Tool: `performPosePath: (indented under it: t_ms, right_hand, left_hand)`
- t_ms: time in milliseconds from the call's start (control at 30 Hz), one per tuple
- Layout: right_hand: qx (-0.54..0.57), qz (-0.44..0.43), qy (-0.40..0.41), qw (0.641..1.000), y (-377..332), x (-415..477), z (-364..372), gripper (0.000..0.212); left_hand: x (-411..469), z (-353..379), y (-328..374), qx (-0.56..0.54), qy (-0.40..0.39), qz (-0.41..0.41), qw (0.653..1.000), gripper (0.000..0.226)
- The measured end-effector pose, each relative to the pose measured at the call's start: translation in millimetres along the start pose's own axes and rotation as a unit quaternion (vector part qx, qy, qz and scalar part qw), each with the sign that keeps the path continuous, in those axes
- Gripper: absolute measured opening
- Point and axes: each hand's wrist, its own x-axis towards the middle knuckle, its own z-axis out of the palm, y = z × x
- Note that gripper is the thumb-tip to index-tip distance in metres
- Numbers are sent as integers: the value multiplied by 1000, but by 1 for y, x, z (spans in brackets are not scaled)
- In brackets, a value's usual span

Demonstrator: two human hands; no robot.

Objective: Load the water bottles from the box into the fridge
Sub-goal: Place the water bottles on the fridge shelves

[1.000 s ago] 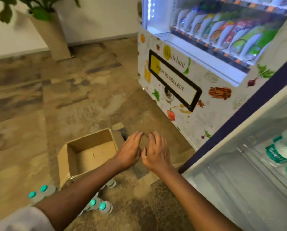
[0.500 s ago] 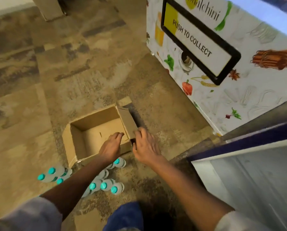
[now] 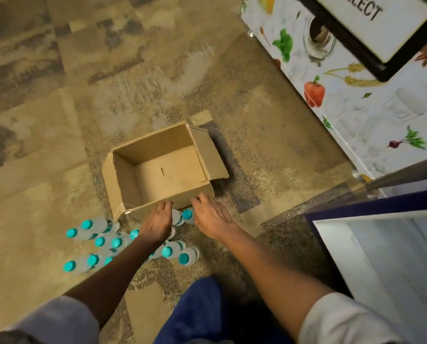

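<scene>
Mostly hidden under the left hand (image 3: 157,224): a bottle (image 3: 176,217) just by the box's near wall, only a teal cap and a strip of clear body showing. Cut off at right: fridge (image 3: 381,256), door open, inside blurred. Both arms stretched down and forward, backs of hands up. Left fingers bent down over that bottle, tips out of sight; gripping or merely touching, cannot tell. Right hand (image 3: 212,217) just beside the cap, fingers curled, hold equally unclear. Box (image 3: 123,184) open on the floor (image 3: 257,120), bare bottom showing. Other bottles (image 3: 93,227) clustered near left of it, partly covered by the left arm.
</scene>
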Motion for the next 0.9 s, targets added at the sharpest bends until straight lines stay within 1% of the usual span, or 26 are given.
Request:
performPosePath:
  t_ms: [100,167,267,367,400,467,567,667,767,833,900]
  right_hand:
    - [-7,-10,-6,1000,-5,14,23,42]
    - [-19,-16,-9,1000,-10,23,38,42]
    - [-45,-25,-7,999,-16,28,61,40]
    - [-51,-8,20,998,-17,24,81,35]
    - [-48,6,29,998,-18,22,88,35]
    - [-35,27,40,998,-19,15,99,35]
    - [-12,47,44,998,-22,7,108,29]
    - [-33,55,49,997,-23,-1,115,27]
    - [15,93,58,994,-20,-11,121,24]
    - [68,128,85,986,-17,-22,119,27]
    - [94,152,118,977,-13,-36,112,27]
  left_hand:
    - [5,18,-11,2,1,-25,1000,45]
    - [8,29,-17,-15,9,-27,999,48]
    - [9,48,-26,-25,23,1,999,48]
    - [13,63,-34,-10,31,23,999,47]
    - [13,66,-36,-9,34,31,999,46]
    - [14,69,-38,-11,49,48,998,37]
    - [11,72,-37,-2,83,73,994,25]
    - [7,73,-32,-3,89,93,992,25]
    - [1,66,-23,-24,83,104,991,30]
    - [-9,54,-12,-34,81,111,990,31]
    - [-17,40,1,-37,86,125,988,31]
